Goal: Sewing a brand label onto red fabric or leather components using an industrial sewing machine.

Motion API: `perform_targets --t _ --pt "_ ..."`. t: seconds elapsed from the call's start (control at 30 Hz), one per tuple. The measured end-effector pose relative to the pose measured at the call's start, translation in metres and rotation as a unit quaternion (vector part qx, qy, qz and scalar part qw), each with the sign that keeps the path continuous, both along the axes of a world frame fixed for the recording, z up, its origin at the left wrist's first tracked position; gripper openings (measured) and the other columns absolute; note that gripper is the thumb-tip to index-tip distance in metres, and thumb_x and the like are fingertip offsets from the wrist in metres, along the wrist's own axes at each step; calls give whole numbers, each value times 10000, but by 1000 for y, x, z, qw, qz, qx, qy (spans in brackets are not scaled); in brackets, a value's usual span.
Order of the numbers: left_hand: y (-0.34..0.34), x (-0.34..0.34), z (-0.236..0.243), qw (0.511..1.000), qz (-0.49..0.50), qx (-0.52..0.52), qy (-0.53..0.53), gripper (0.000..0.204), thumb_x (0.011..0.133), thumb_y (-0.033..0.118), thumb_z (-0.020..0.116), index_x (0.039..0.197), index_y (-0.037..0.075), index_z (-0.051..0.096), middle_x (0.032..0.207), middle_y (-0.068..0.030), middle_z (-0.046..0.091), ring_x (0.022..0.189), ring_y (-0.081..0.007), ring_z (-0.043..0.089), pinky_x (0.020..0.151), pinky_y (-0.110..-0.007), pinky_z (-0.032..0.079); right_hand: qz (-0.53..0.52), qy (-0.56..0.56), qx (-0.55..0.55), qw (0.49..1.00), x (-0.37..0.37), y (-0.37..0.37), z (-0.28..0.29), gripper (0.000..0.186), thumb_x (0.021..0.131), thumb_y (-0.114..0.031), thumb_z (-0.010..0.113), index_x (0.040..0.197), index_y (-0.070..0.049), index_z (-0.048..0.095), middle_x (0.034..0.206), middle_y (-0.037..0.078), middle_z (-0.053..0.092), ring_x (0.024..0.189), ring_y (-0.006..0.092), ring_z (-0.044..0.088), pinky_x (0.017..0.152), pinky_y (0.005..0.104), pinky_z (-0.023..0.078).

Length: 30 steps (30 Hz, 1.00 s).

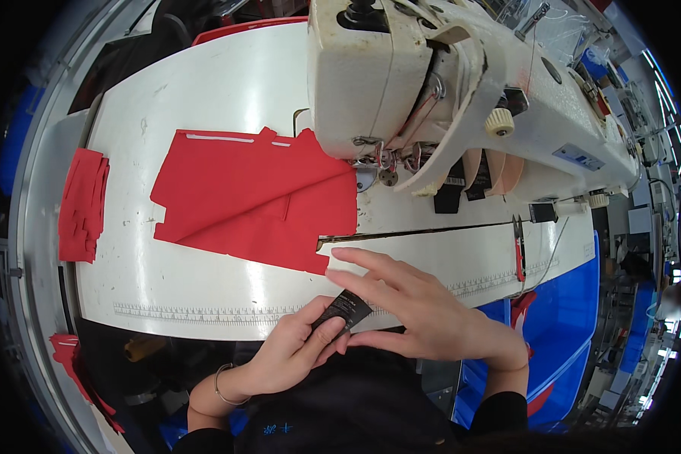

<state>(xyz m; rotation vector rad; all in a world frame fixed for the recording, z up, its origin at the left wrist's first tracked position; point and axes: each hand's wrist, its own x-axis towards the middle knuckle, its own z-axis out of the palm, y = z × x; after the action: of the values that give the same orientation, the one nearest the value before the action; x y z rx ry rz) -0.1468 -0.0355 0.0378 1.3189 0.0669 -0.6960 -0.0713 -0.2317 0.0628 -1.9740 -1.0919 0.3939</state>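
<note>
A small black label (347, 308) with pale print is pinched between the thumb and fingers of my left hand (291, 349), above the front edge of the table. My right hand (435, 314) is just right of it, its fingers stretched and spread around the label's far end. Whether a right fingertip touches the label I cannot tell. Beyond my hands, red fabric pieces (234, 178) lie partly folded over one another on the white table. Their right edge reaches the needle area of the white sewing machine (352, 76).
Folded red fabric (82, 204) lies at the table's left edge. Black labels (448, 189) sit under the machine arm, and red-handled snips (520, 253) lie to the right. A ruler strip (204, 312) runs along the front. A blue bin (556, 318) stands below right.
</note>
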Motion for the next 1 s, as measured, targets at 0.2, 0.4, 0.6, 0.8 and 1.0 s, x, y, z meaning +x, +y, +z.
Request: perform_targets --t 0.2,0.4,0.6,0.8,1.0 --pt "2 0 1 1000 15 10 -18 186 1004 129 386 1124 9 462 735 1 544 554 -31 426 489 -180 339 -94 40 -2 995 -34 -5 -8 697 774 -239 734 1316 58 410 1181 182 527 986 287 592 823 352 498" --pt "2 2 1 1000 5 9 -21 183 1006 149 392 1091 10 474 730 3 541 549 -29 416 486 -179 338 -76 -29 17 997 -34 -8 -18 689 766 -201 739 1306 75 412 1109 168 572 895 278 608 771 345 500" --pt "11 8 7 991 -2 -91 101 174 1001 171 422 1053 18 488 694 10 518 520 -22 360 455 -178 299 -27 -269 77 960 -13 -15 -21 375 668 -22 659 1032 62 625 1080 148 582 736 190 596 597 281 497" --pt "18 14 8 979 -34 -134 152 188 999 191 437 1037 18 501 693 11 524 493 -19 327 440 -175 266 78 -401 90 908 -2 -16 -20 273 676 -49 646 924 65 650 1068 193 597 748 169 593 583 254 474" --pt "27 29 13 979 -107 -45 170 243 980 235 488 1018 9 569 686 -5 545 508 -42 382 462 -194 321 115 -415 70 900 -4 -19 -24 212 714 -40 615 888 76 648 1054 191 623 782 212 639 668 266 520"
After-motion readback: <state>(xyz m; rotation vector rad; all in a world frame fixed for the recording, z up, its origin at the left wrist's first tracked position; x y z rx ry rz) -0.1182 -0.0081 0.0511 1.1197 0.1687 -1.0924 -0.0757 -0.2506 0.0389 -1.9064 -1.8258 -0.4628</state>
